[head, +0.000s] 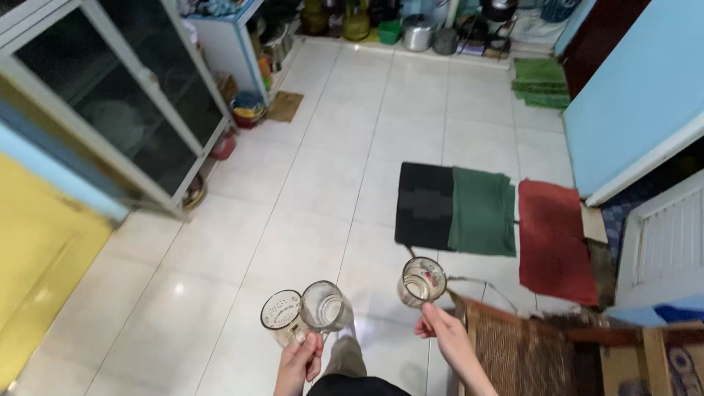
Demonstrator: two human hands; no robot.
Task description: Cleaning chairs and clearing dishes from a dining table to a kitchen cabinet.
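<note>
2 glass mugs [304,314] gripped in left hand [299,363]; right hand [440,330] grips 1 glass [422,281].

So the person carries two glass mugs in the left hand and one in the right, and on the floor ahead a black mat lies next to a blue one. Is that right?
Not quite. The head view shows the mat beside the black mat is green, not blue. The rest holds: left hand grips two glass mugs, right hand holds one glass mug.
</note>
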